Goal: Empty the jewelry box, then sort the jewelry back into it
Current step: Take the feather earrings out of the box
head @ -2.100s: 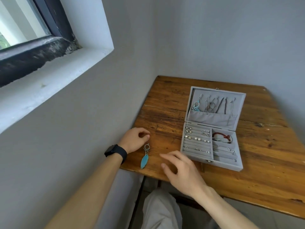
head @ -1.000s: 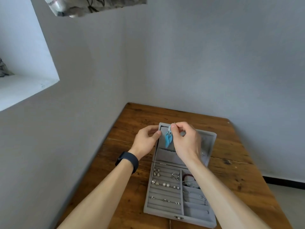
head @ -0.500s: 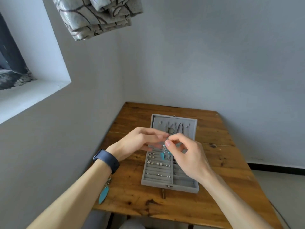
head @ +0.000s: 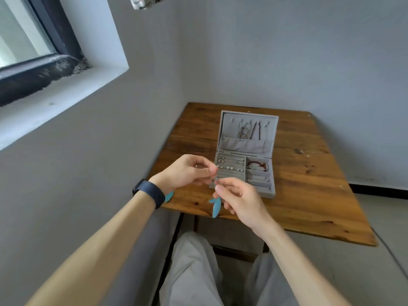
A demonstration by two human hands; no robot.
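While the left hand [head: 187, 171] and right hand [head: 239, 202] are pinching one blue feather earring [head: 216, 207] by its top, it is dangling over the table's [head: 309, 184] near edge, where a loosening pinch is risking a drop. I am counting two such earrings, the other earring [head: 169, 196] lying at nine o'clock, and one open jewelry box [head: 272, 191] at one o'clock.

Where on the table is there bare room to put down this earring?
Widest bare wood lies right of the jewelry box, out to the table edge, and on along the near edge. A narrower strip runs left of the lid. The near-left corner is crowded: the left hand and right hand pinch the feather earring there, beside a second earring.
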